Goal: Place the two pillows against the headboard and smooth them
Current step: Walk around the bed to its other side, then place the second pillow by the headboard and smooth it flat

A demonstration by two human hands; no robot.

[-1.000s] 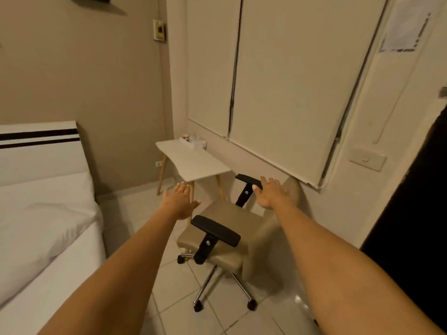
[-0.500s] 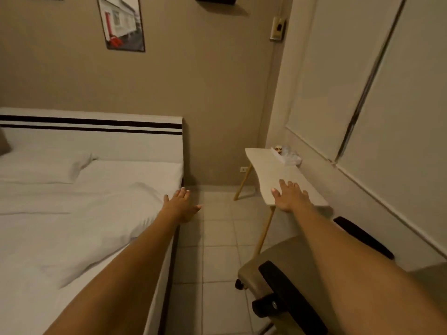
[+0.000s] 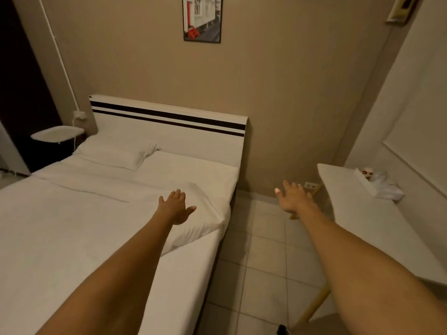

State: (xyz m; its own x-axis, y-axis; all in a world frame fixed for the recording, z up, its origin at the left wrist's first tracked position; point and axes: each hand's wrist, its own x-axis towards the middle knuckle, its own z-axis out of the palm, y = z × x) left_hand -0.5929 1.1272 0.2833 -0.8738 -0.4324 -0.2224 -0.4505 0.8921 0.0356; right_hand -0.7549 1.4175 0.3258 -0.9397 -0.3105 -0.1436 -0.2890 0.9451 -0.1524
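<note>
A white pillow (image 3: 113,153) lies flat at the left end of the white headboard (image 3: 169,126), which has two black stripes. A second white pillow (image 3: 205,218) lies askew near the bed's right edge, well short of the headboard. My left hand (image 3: 176,206) hovers open over this nearer pillow, fingers spread, holding nothing. My right hand (image 3: 291,197) is stretched out open above the tiled floor between the bed and the desk. Both forearms reach forward from the bottom of the view.
The white-sheeted bed (image 3: 60,238) fills the left. A white desk (image 3: 377,226) with a small wrapped item (image 3: 377,182) stands along the right wall. A small white side table (image 3: 56,133) sits left of the headboard. Tiled floor (image 3: 256,262) runs between bed and desk.
The view has swung left from the chair and desk to the bed. My left hand now hangs over the nearer pillow; my right hand has left the desk and is over the floor.
</note>
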